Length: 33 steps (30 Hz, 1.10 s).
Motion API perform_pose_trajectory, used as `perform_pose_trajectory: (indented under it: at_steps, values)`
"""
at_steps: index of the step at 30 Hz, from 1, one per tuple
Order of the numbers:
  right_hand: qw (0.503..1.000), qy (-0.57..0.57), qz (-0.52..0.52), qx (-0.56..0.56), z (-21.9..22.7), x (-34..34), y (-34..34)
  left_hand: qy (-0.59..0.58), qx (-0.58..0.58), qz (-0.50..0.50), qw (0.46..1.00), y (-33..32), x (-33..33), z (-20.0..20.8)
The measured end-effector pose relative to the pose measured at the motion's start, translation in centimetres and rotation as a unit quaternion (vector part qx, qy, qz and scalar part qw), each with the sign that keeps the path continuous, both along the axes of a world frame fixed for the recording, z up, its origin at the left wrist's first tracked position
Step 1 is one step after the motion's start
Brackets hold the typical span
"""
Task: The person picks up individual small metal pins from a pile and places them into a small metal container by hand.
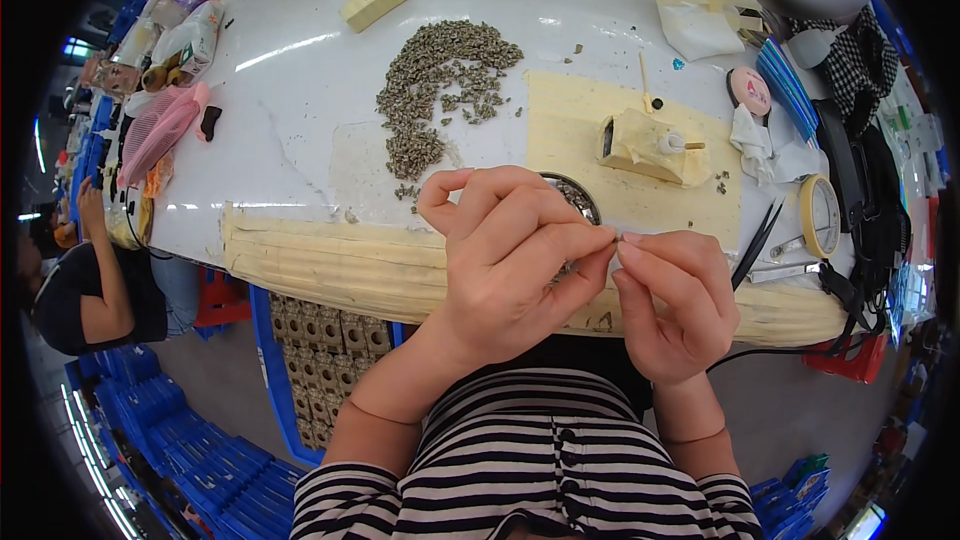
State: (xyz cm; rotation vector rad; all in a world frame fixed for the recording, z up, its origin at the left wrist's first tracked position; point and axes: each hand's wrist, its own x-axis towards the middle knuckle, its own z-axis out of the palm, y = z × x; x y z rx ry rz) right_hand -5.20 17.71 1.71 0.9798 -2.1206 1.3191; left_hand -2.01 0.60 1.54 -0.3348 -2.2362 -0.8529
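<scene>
My left hand (515, 260) and my right hand (682, 305) meet above the table's near edge, fingertips almost touching. Both are closed in a pinch. Whatever lies between the fingertips is too small to make out. Just behind my left hand stands a round dish (596, 208) with a dark rim, partly hidden by the fingers; small metal parts show inside. Farther back, a large heap of small grey metal parts (430, 70) spreads over the white table. Right of the dish, a tape-wrapped block (640, 147) with a short peg rests on a cream sheet (565, 110).
Cream padding (330, 245) lines the table's near edge. To the right are black tweezers (758, 245), a tape roll (820, 215) and a pink round case (749, 90). A pink mesh item (165, 130) lies left. Below stands a blue crate (268, 360) of metal blocks; a co-worker (100, 290) sits left.
</scene>
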Motion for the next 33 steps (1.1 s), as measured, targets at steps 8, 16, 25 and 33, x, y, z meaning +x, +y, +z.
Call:
perform_pose_trajectory:
  at_steps: [8,16,25,33]
  values:
    - [0.995,-0.095,0.019,-0.024,0.2,0.0,0.2,0.008,0.019,-0.010,1.000,-0.2,0.0,0.0]
    - [0.919,-0.339,0.126,-0.155,0.1,-0.2,1.4,0.029,0.004,-0.026,0.999,-0.4,0.4,-0.1]
    - [0.911,-0.363,0.120,-0.156,-0.2,-0.1,1.4,0.028,-0.001,-0.015,0.999,-0.1,0.3,0.0]
    - [0.962,-0.237,0.071,-0.119,-0.5,-0.1,1.0,0.011,-0.011,-0.001,1.000,0.1,0.2,0.2]
